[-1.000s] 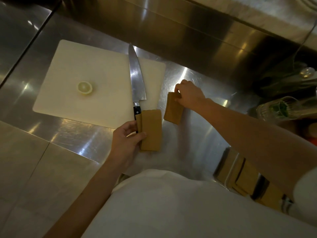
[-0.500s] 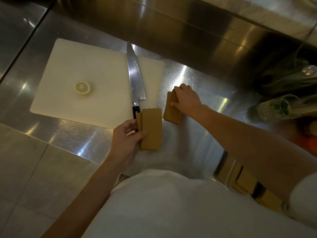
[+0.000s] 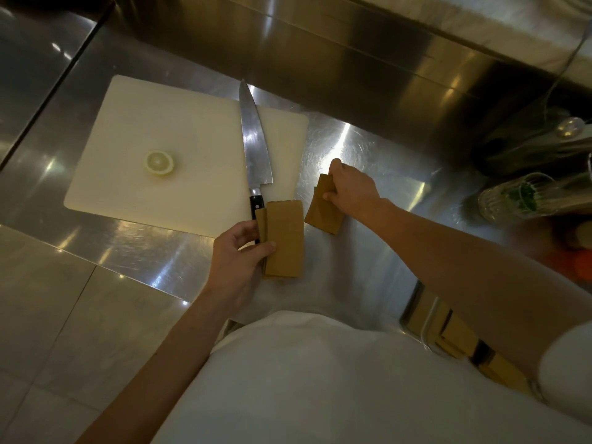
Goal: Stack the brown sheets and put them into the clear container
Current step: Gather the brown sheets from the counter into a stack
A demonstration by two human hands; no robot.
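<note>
steel counter [image 3: 368, 149]; left hand [image 3: 238, 254] pinches flat brown stack [image 3: 285, 238], right hand [image 3: 352, 187] grips second stack [image 3: 322, 216].

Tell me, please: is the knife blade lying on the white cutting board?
Yes, the knife lies with its blade flat on the white cutting board, near its right edge, its tip pointing away from the person.

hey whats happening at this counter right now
A person at a stainless steel counter is gathering thin brown rectangular sheets. The left hand grips one small stack of brown sheets by its edge, lying over the black handle of a large steel chef's knife. The right hand presses on a second stack beside it. More brown sheets already sit in the clear container at lower right. A lemon half rests on the white cutting board.
</note>
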